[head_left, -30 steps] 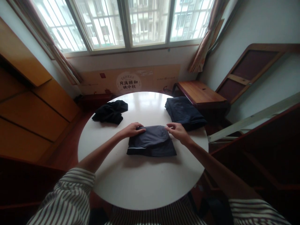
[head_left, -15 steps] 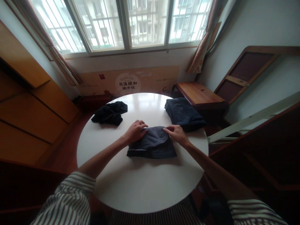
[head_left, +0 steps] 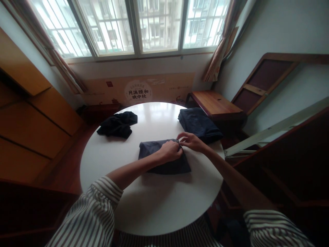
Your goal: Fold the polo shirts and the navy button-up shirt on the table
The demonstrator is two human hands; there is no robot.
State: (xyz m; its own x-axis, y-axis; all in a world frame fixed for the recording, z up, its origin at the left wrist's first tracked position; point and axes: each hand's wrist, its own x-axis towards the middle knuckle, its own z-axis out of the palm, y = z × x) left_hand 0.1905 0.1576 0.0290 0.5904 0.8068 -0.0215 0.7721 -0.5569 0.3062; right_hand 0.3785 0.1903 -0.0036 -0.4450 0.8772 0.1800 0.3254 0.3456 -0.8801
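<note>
A dark grey folded garment [head_left: 150, 148] lies on the white round table [head_left: 164, 202] in front of me. My left hand [head_left: 170, 151] reaches across it, its fingers curled closed on the cloth at the far right corner. At that same corner, my right hand [head_left: 191, 141] pinches the garment's edge between thumb and fingers. The two hands are close together, fingertips almost meeting. Part of the garment is hidden under my left hand and forearm.
A dark navy folded garment [head_left: 200, 125] sits at the table's right rear. Toward the left rear lies a crumpled black garment [head_left: 118, 125]. Beyond the table are a low wooden table [head_left: 218, 103] on the right and a barred window [head_left: 159, 27].
My left hand has moved right from the garment's far left part to its far right corner, beside my right hand. The right hand has stayed near that corner.
</note>
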